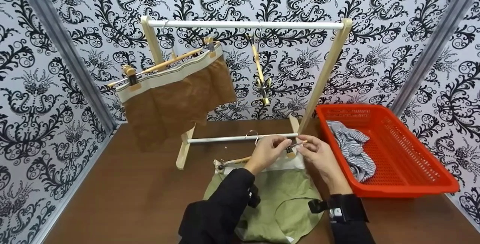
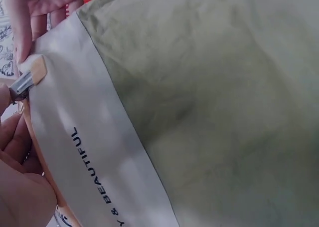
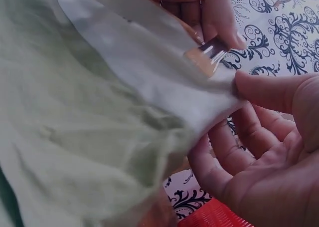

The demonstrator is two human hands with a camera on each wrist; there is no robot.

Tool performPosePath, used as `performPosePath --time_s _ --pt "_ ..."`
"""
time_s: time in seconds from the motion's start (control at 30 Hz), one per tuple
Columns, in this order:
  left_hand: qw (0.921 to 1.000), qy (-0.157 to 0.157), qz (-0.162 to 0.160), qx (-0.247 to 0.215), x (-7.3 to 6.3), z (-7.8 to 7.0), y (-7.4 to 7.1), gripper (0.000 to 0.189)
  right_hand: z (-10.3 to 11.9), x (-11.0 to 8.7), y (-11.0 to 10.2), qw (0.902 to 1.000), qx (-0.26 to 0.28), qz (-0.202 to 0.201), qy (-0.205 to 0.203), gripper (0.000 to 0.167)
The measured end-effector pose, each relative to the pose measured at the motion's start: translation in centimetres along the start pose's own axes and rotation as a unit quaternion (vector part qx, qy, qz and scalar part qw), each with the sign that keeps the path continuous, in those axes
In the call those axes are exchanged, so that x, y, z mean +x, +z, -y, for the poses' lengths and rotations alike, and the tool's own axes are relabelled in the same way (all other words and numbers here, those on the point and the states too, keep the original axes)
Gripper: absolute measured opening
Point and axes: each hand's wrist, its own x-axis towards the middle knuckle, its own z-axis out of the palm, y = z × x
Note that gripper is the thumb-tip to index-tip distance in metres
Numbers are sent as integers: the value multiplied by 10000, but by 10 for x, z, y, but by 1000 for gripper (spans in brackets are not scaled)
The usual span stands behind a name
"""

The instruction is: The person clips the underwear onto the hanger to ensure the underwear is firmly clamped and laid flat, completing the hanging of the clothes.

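Green shorts (image 1: 279, 202) with a white waistband (image 2: 75, 112) hang from a wooden clip hanger (image 1: 240, 160) low over the table. My left hand (image 1: 267, 153) grips the hanger near one end, its thumb at the metal clip (image 2: 24, 83). That clip's wooden pad (image 3: 200, 63) lies over the waistband. My right hand (image 1: 321, 158) pinches the waistband's corner between thumb and fingers, just beside the clip. At the other end of the hanger, a second clip (image 1: 220, 166) sits at the waistband's far corner.
Behind my hands stands a rack with a white rail (image 1: 243, 24). Brown shorts (image 1: 180, 98) hang clipped on its left, and a bare clip hanger (image 1: 258, 64) hangs right of the middle. To the right, a red basket (image 1: 408, 189) holds a striped cloth (image 1: 350, 150).
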Motion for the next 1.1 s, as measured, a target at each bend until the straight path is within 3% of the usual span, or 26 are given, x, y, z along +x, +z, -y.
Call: performPosePath --time_s 0.13,0.3,0.43,0.6,0.87,1.1 --pt "9997 116 140 170 -1 3 2 22 -1 -1 -1 9999 -162 46 11 45" --pt "9989 166 417 114 -2 7 3 17 -4 0 -1 9982 -584 28 -159 36" --pt "9977 43 663 156 -3 7 3 28 -7 1 -2 9969 -776 -67 -118 30" --pt "9922 -39 846 911 -6 6 -2 39 -11 0 -4 9962 -854 -89 131 29" --pt "9666 20 938 2387 -16 8 -29 31 -16 -4 -4 9906 -1209 407 496 33" --pt "9356 -166 1445 3217 -31 21 -53 32 -18 -3 -2 9813 -1824 546 271 28"
